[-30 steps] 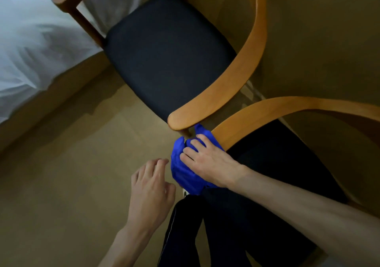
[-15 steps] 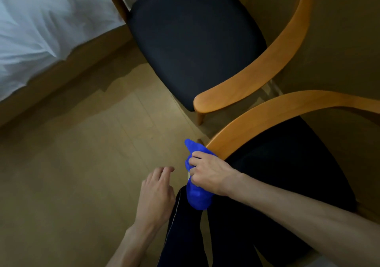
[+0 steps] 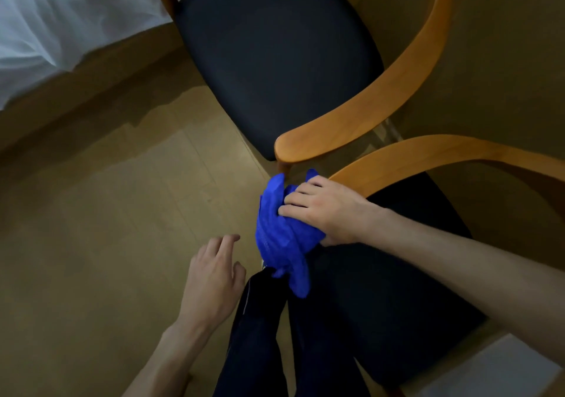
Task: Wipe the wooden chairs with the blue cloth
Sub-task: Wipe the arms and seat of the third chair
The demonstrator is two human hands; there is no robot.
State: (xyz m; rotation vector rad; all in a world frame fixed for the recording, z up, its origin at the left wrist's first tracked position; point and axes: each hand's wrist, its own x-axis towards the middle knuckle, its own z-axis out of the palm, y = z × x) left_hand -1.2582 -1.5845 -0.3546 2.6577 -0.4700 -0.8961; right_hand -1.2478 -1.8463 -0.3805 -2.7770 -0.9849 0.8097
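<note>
Nearest, dark trouser legs [image 3: 275, 335] at the bottom edge, with the left hand [image 3: 214, 277] hovering over bare wooden floor [image 3: 107, 228], fingers loose and slightly spread, holding nothing, just beside the cloth but apart from it. Just beyond, the right hand [image 3: 327, 210] pressed down on the blue cloth [image 3: 281, 237], fingers curled over the bunched fabric at the front tip of the near chair's armrest [image 3: 428, 155]; a loose tail of cloth hanging down toward the legs. Thumb hidden under the fabric, so how tightly pinched, cannot tell. Judged as the wiping of that armrest end and, maybe, the post beneath it. To do it well: keep the cloth wrapped round the rounded tip instead of only on top, follow the curve of the wood away toward the back in one long pass, gather the dangling tail so it does not drag over the dark seat [image 3: 382, 305]. Tight spot ahead: the far chair's armrest [image 3: 351, 112] ends close to the near one, only a narrow gap between the two tips, little room for knuckles there. Open floor to the left, good for stepping round. Farther off, the far chair's black seat [image 3: 275, 60], then the white bedding [image 3: 61, 14] at the upper left, well apart.
</note>
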